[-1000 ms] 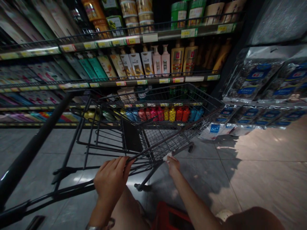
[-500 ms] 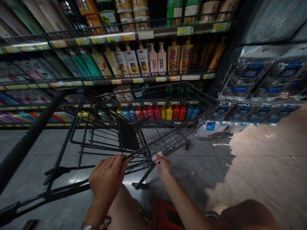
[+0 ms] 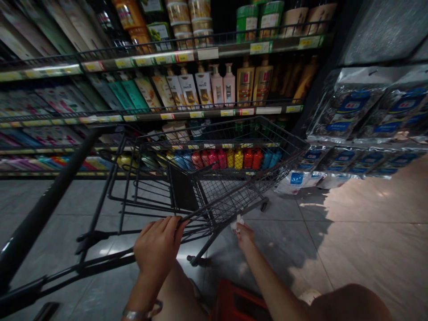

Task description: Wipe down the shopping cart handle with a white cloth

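A dark metal shopping cart (image 3: 182,189) stands in front of me, its handle bar (image 3: 47,200) at the left. My left hand (image 3: 160,243) is closed over the top side rail of the cart, fingers wrapped round it. Lower and to the right, my right hand (image 3: 245,234) pinches a crumpled white tissue (image 3: 237,223) beside the cart's lower frame. From this angle I cannot tell whether the tissue touches the frame. The cart's wire basket (image 3: 230,196) shows shelf goods through its mesh.
Behind the cart run store shelves (image 3: 147,117) of bottles, including white pump bottles (image 3: 203,87). Silver hanging packs (image 3: 352,107) are at the right. Near my legs sits a red object (image 3: 234,303), partly hidden. The floor (image 3: 368,249) is grey tile.
My right hand with the tissue has moved rightward along the cart's lower frame. My left hand keeps its hold on the rail. The whole view has shifted slightly.
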The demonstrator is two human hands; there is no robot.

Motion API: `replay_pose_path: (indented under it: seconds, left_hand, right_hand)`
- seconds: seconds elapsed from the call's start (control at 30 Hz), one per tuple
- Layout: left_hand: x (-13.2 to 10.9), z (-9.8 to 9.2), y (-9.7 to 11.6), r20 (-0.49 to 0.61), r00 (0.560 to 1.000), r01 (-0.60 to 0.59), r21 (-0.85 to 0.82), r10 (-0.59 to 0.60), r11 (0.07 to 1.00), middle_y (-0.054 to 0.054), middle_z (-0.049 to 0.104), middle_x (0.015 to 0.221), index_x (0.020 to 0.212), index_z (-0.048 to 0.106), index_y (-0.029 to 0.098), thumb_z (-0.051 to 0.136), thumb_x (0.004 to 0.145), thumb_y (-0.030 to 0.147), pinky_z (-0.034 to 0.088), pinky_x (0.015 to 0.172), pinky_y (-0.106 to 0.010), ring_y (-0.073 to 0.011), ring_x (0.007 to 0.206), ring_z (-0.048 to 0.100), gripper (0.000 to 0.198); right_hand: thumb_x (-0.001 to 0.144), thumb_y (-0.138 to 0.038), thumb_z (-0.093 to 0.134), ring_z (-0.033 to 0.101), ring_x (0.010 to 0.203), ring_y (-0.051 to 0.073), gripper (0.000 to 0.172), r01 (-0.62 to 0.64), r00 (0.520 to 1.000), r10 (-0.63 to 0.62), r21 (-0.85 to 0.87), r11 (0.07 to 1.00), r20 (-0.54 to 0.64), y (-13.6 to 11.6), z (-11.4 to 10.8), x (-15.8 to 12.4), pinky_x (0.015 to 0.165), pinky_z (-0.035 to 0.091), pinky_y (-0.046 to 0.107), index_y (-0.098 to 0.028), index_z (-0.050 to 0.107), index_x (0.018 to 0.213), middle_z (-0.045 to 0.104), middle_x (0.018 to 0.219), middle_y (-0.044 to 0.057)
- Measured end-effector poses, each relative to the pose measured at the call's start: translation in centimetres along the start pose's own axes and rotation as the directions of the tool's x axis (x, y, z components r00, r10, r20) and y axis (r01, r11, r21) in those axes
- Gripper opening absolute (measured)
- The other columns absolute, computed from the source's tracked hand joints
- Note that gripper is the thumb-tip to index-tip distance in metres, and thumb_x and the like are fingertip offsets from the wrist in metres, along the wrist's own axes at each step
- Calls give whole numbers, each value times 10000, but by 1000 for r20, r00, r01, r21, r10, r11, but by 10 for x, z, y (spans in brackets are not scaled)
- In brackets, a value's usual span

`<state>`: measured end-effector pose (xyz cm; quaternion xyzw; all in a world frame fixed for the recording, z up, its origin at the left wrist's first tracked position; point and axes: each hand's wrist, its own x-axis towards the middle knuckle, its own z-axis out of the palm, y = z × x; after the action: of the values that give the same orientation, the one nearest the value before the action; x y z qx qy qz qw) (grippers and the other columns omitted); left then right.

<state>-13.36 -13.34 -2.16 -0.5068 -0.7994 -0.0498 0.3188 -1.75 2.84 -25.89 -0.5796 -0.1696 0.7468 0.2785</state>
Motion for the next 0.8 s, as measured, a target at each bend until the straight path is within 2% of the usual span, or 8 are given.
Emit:
replay_pose_path:
  seconds: [0.07, 0.17, 0.27, 0.37, 0.43, 0.53, 0.6, 0.8]
  left_hand:
    - [0, -1, 1, 0, 1000, -2, 1, 2, 1000, 0, 655, 634, 754, 580, 196, 482, 918, 350, 382, 636, -302, -175, 590, 592, 246]
    - [1, -2, 2, -10, 1000, -4, 8, 4, 1000, 5, 649, 622, 739, 567, 198, 467, 926, 345, 381, 636, -301, -176, 583, 589, 258]
    - [1, -2, 1, -10, 1000, -4, 8, 4, 1000, 8, 643, 612, 735, 567, 197, 459, 930, 345, 374, 625, -301, -177, 573, 586, 267]
    - [2, -2, 1, -4, 1000, 4, 16, -4, 1000, 12, 635, 598, 728, 570, 197, 464, 928, 353, 366, 614, -302, -179, 570, 586, 274]
    - [2, -2, 2, -2, 1000, 9, 18, -9, 1000, 13, 636, 597, 734, 575, 197, 469, 925, 357, 365, 611, -302, -180, 569, 586, 271]
    - [4, -2, 5, 1, 1000, 24, 12, -24, 1000, 11, 653, 617, 735, 576, 197, 472, 924, 354, 368, 612, -299, -178, 569, 585, 267]
    - [4, -3, 7, 6, 999, 36, 12, -36, 999, 9, 661, 627, 727, 574, 199, 472, 924, 353, 368, 617, -299, -177, 575, 588, 270]
    - [3, -6, 14, 2, 999, 47, 9, -47, 999, 16, 645, 609, 743, 573, 198, 482, 921, 347, 362, 617, -302, -179, 577, 589, 249]
  right_hand:
    - [906, -310, 568, 608, 746, 116, 203, -21, 1000, 21, -27, 999, -4, 10, 10, 2, 645, 535, 275, -138, 595, 1010, 625, 937, 23]
    - [900, -336, 574, 623, 849, 159, 269, -19, 1000, 20, -41, 999, 24, 24, 30, -1, 715, 550, 327, -143, 585, 1087, 621, 1036, 46]
    - [899, -338, 575, 621, 801, 147, 251, 1, 1000, 0, -39, 999, 27, 31, 43, -7, 677, 546, 301, -136, 596, 1046, 626, 984, 30]
    - [893, -301, 587, 579, 644, 89, 176, 17, 999, -16, -28, 999, 32, 32, 48, -15, 567, 504, 231, -127, 604, 909, 615, 815, -7]
    - [806, -242, 676, 531, 548, 69, 152, 36, 998, -36, -9, 999, 54, 30, 49, -22, 515, 456, 205, -126, 596, 747, 580, 662, -37]
    - [562, -153, 766, 501, 483, 75, 206, 67, 994, -70, 31, 997, 89, 25, 49, -34, 499, 415, 218, -150, 561, 549, 536, 503, -60]
    - [474, -153, 752, 515, 483, 91, 178, 77, 991, -83, 57, 995, 107, 22, 48, -42, 510, 415, 235, -160, 583, 530, 562, 488, -50]
    - [388, -209, 728, 546, 509, 121, 193, 70, 984, -88, 115, 991, 157, 10, 41, -62, 526, 439, 265, -156, 631, 547, 613, 509, -13]
